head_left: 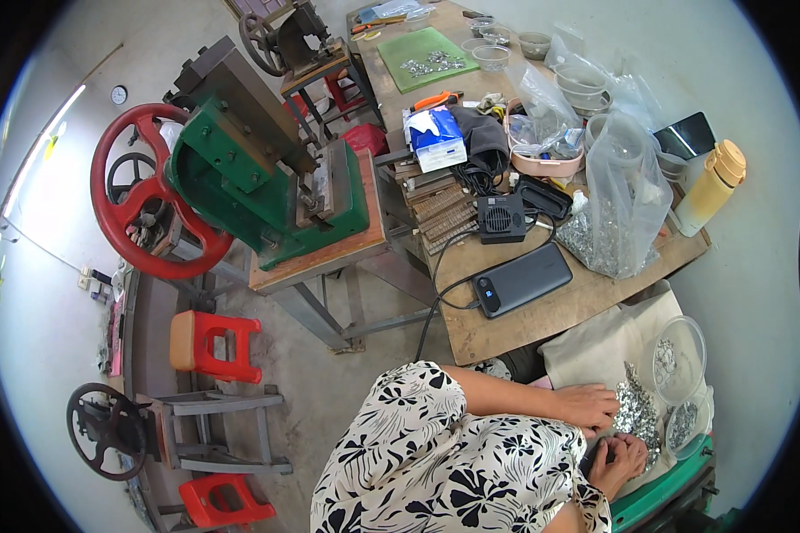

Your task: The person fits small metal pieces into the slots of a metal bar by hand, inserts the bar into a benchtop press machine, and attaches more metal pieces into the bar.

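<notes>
So I'm looking down at both hands working in a heap of small shiny silver metal pieces that's lying on a beige cloth at the lower right. The left hand is resting flat on the near edge of the heap, fingers spread out and loose, not gripping anything I can make out. The right hand is curling inward just beside the heap's lower end, fingers bent like it's pinching something, but I can't tell what's in there, too small.

Just beside the heap, two clear round plastic tubs are sitting with a few of the same silver bits inside. Up on the wooden worktop a black power bank is lying near the edge, with a clear plastic bag of metal bits behind it. Off to the left there's a green press machine with a big red handwheel, and a red plastic stool on the floor.
</notes>
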Motion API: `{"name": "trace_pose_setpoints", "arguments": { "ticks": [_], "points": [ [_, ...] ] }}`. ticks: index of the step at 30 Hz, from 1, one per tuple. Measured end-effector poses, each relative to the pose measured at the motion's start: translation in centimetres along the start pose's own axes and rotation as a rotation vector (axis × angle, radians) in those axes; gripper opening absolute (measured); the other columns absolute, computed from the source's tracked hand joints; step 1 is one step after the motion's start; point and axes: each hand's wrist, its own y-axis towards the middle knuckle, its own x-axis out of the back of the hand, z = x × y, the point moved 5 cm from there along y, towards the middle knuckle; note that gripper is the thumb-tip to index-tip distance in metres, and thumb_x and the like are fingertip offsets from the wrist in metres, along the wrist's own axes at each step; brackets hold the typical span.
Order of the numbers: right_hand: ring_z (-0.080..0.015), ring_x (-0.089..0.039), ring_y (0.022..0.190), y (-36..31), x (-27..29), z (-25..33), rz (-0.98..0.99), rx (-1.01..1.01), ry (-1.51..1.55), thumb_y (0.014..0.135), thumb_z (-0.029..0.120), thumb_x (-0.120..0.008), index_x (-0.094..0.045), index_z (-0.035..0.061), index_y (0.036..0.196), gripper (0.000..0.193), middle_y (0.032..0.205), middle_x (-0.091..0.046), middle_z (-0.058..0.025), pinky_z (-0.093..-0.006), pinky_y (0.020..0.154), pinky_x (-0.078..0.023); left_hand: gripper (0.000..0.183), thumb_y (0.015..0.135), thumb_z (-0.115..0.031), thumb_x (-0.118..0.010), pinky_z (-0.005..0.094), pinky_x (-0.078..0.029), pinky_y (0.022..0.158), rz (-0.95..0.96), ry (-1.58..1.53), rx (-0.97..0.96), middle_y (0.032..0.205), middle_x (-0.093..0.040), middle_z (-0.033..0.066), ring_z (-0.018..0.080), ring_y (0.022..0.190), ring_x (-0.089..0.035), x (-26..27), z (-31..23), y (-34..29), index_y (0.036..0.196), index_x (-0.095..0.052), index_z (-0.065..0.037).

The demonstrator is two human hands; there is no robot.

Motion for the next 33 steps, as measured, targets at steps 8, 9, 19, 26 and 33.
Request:
{"name": "trace_pose_setpoints", "arguments": {
  "ticks": [8, 9, 19, 26, 33],
  "points": [
    [-0.0343, -0.049, 0.110, 0.04, 0.10, 0.13, 0.001, -0.010, 0.004, 0.079, 0.015, -0.069, -0.066, 0.0022, 0.083, 0.013, 0.104, -0.060, -0.0117, -0.0510, 0.099, -0.031, 0.024, 0.066, -0.025, -0.074, 0.0379, -0.038, 0.081, 0.016, -0.021, 0.004, 0.101, -0.054, 0.0038, 0.0220, 0.099, -0.050, 0.68, -0.32, 0.13, 0.080, -0.059, -0.012],
    [-0.0343, -0.049, 0.110, -0.02, 0.03, 0.06, -0.007, -0.004, -0.006, 0.079, 0.014, -0.069, -0.067, 0.0019, 0.084, 0.014, 0.104, -0.060, -0.0117, -0.0510, 0.099, -0.031, 0.023, 0.066, -0.025, -0.074, 0.0379, -0.037, 0.081, 0.014, -0.015, 0.003, 0.100, -0.054, 0.0037, 0.0221, 0.099, -0.050, 0.55, -0.27, 0.10, 0.079, -0.059, -0.012],
    [-0.0345, -0.049, 0.108, 0.14, 0.17, 0.19, -0.018, 0.012, 0.015, 0.078, 0.014, -0.069, -0.069, 0.0009, 0.083, 0.014, 0.102, -0.060, -0.0122, -0.0502, 0.098, -0.031, 0.020, 0.067, -0.024, -0.072, 0.0388, -0.039, 0.081, 0.001, -0.043, 0.009, 0.099, -0.054, 0.0034, 0.0228, 0.099, -0.050, 0.20, -0.10, 0.12, 0.075, -0.057, -0.014],
    [-0.0344, -0.050, 0.107, 0.20, 0.43, 0.52, -0.027, 0.011, 0.012, 0.078, 0.013, -0.070, -0.068, 0.0011, 0.081, 0.013, 0.102, -0.060, -0.0117, -0.0497, 0.098, -0.031, 0.020, 0.067, -0.024, -0.072, 0.0384, -0.038, 0.080, -0.006, -0.024, 0.005, 0.099, -0.054, 0.0031, 0.0221, 0.099, -0.050, 0.64, -0.34, 0.16, 0.076, -0.057, -0.014],
    [-0.0341, -0.049, 0.108, 0.13, 0.43, 0.47, -0.040, 0.026, -0.002, 0.077, 0.012, -0.071, -0.069, 0.0016, 0.080, 0.012, 0.101, -0.060, -0.0115, -0.0501, 0.098, -0.031, 0.023, 0.064, -0.022, -0.074, 0.0378, -0.037, 0.079, -0.002, -0.023, -0.003, 0.099, -0.054, 0.0026, 0.0214, 0.100, -0.050, 0.39, -0.18, 0.12, 0.076, -0.057, -0.014]
  ]
}}
